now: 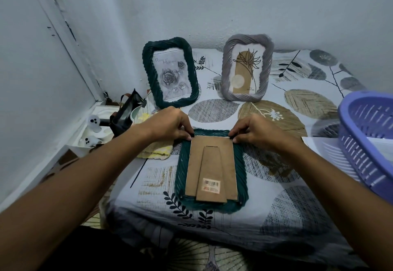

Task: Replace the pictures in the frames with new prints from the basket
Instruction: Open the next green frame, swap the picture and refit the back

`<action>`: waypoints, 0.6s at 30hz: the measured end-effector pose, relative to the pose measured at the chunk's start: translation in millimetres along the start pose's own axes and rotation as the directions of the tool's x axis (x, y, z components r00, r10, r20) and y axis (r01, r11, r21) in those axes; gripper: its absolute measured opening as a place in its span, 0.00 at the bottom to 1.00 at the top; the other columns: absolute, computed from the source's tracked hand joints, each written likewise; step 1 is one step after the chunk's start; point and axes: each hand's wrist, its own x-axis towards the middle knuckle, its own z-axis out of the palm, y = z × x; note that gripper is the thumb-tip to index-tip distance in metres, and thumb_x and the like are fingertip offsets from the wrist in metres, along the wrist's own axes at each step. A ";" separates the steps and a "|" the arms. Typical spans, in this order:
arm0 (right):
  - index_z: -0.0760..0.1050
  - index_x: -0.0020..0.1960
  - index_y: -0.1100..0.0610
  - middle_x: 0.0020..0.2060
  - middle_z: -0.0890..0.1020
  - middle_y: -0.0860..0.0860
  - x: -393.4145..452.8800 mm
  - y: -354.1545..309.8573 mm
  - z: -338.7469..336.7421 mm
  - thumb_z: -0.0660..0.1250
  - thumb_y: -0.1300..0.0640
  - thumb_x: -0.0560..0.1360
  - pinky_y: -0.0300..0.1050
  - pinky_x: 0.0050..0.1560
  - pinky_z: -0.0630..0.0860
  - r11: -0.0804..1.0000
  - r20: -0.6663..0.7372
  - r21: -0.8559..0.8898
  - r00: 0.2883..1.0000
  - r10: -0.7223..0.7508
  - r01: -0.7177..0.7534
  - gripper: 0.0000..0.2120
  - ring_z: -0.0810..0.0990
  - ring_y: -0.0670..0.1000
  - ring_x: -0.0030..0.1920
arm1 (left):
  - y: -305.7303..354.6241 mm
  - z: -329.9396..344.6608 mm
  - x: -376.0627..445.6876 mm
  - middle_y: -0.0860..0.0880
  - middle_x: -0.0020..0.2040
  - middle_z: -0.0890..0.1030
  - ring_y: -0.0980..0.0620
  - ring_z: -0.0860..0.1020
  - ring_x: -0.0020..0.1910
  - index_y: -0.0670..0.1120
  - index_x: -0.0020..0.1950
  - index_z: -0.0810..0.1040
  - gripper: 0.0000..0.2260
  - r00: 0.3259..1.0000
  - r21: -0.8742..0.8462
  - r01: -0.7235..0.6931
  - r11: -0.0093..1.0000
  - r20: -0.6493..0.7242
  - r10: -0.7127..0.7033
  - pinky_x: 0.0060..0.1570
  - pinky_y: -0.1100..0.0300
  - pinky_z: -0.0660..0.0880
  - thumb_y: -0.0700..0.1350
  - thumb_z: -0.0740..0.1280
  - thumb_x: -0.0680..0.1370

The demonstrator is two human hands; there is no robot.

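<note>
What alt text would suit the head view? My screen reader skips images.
A person's left hand and right hand pinch the top corners of a dark green frame lying face down, brown backing board up, on a patterned bedsheet. Two framed pictures stand behind; a purple basket sits at right.

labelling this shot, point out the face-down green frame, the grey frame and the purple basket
face-down green frame [209,207], head view, bottom rim below the backing board
grey frame [225,73], head view, left rim
purple basket [353,141], head view, near rim
</note>
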 end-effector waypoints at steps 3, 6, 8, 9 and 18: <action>0.85 0.48 0.56 0.42 0.85 0.49 -0.2 -1.2 -0.4 0.75 0.63 0.69 0.40 0.46 0.77 1.000 -0.003 -0.014 1.000 -0.005 0.005 0.08 0.81 0.46 0.45 | 0.9 0.0 -0.4 0.56 0.44 0.84 0.59 0.78 0.40 0.52 0.47 0.86 0.08 1.000 0.002 0.007 1.000 -0.003 -0.007 0.41 0.58 0.76 0.49 0.76 0.69; 0.84 0.49 0.56 0.42 0.85 0.49 -0.5 -1.4 -0.7 0.75 0.63 0.70 0.36 0.44 0.76 0.999 -0.003 -0.030 1.000 -0.019 0.019 0.08 0.81 0.45 0.44 | 2.4 -1.2 -0.9 0.56 0.44 0.84 0.59 0.78 0.40 0.52 0.48 0.86 0.09 1.000 0.008 0.012 1.000 0.005 -0.012 0.42 0.58 0.76 0.49 0.76 0.69; 0.84 0.49 0.56 0.42 0.85 0.49 -0.6 -1.5 -0.3 0.75 0.62 0.70 0.36 0.44 0.76 0.999 -0.007 -0.036 1.000 -0.025 0.025 0.08 0.81 0.44 0.44 | 3.7 -2.3 -1.6 0.56 0.45 0.84 0.58 0.79 0.41 0.52 0.49 0.86 0.10 1.000 0.012 0.012 1.000 0.021 -0.012 0.43 0.57 0.77 0.50 0.77 0.68; 0.84 0.49 0.56 0.42 0.84 0.48 -0.6 -1.4 0.0 0.74 0.62 0.70 0.37 0.45 0.77 0.999 -0.010 -0.038 1.000 -0.026 0.025 0.08 0.81 0.45 0.44 | 4.1 -2.7 -2.1 0.56 0.45 0.84 0.58 0.79 0.42 0.52 0.49 0.85 0.11 0.999 0.015 0.017 1.000 0.030 -0.018 0.44 0.56 0.77 0.51 0.77 0.68; 0.82 0.55 0.60 0.44 0.82 0.48 -8.5 1.1 5.0 0.72 0.65 0.72 0.36 0.47 0.76 0.998 -0.017 0.053 1.000 -0.018 0.019 0.12 0.81 0.43 0.44 | 10.1 -6.1 -6.4 0.56 0.47 0.82 0.58 0.77 0.44 0.50 0.54 0.84 0.22 0.995 0.001 0.067 0.998 0.074 -0.067 0.45 0.61 0.74 0.55 0.79 0.62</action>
